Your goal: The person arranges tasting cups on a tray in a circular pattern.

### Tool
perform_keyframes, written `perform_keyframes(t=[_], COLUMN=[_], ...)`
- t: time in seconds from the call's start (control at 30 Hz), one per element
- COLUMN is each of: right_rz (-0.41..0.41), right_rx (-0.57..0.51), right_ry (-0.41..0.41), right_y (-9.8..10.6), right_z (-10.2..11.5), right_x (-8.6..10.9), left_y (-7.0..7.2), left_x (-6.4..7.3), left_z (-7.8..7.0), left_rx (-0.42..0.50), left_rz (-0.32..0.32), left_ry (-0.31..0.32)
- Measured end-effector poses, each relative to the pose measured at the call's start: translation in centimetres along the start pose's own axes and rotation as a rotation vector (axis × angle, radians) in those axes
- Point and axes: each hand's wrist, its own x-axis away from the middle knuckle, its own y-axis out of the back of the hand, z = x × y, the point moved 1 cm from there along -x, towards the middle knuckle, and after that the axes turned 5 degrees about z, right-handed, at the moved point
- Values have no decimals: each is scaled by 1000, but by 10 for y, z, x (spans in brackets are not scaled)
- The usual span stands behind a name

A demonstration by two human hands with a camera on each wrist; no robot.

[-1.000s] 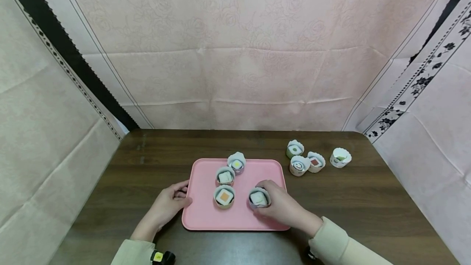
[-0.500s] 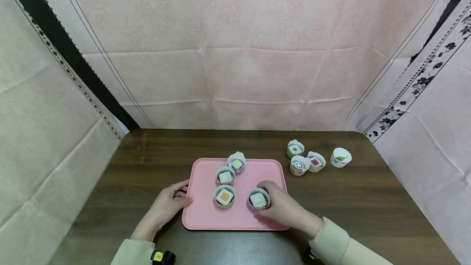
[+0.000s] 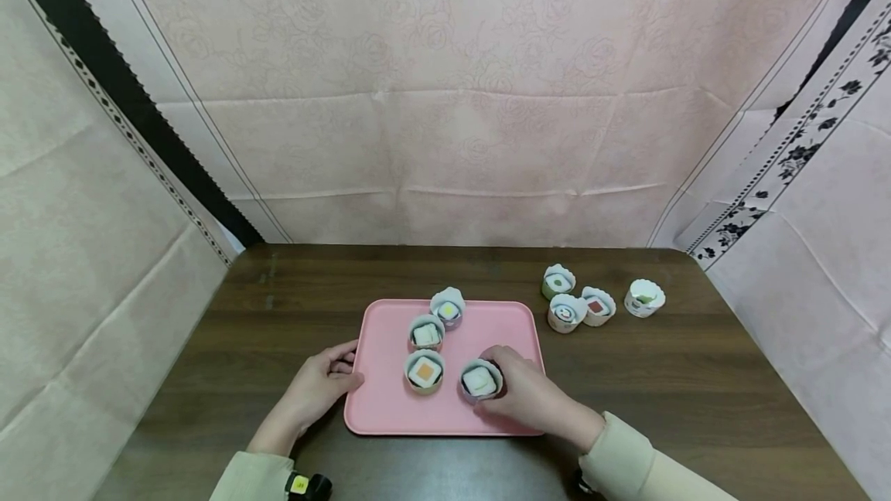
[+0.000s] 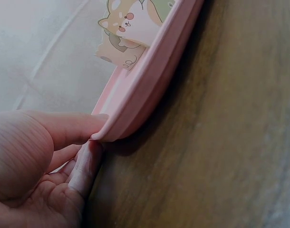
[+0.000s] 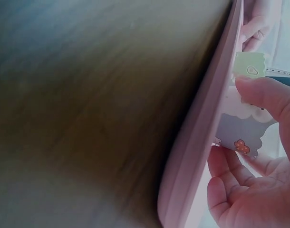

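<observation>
A pink tray (image 3: 445,408) lies on the brown table. At its left rim my left hand (image 3: 322,383) pinches the edge, thumb (image 4: 78,128) on top and fingers beneath in the left wrist view. My right hand (image 3: 524,389) holds a small paper cup (image 3: 480,379) with a white block inside, over the tray's right half. In the right wrist view, thumb and fingers stand either side of this grey patterned cup (image 5: 242,126). Left of it, three similar cups form a rough column: a front cup (image 3: 424,372), a middle cup (image 3: 426,332) and a back cup (image 3: 448,308).
Beyond the tray's right side stand several more paper cups, among them a green-sided cup (image 3: 558,281), a cup with a red centre (image 3: 599,306) and, farther right, a separate cup (image 3: 643,298). Pale cloth (image 3: 445,138) hangs behind the table (image 3: 696,393).
My right hand has shifted slightly left over the tray, carrying the paper cup with it toward the column of cups. The left hand stays on the tray rim.
</observation>
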Motion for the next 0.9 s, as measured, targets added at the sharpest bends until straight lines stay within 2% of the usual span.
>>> perform_keyframes(t=[0.27,0.53,0.9], right_rz=[26,52,100], right_rx=[11,-8,-31], right_ry=[34,29,94], right_y=[-6,-10,-15], right_z=[8,14,18], right_x=[-3,-5,-5], left_y=[0,0,-1], left_x=[-1,0,0], left_z=[1,0,0], left_rx=[5,-3,0], left_rz=[-2,-1,-5], left_ry=[5,4,2])
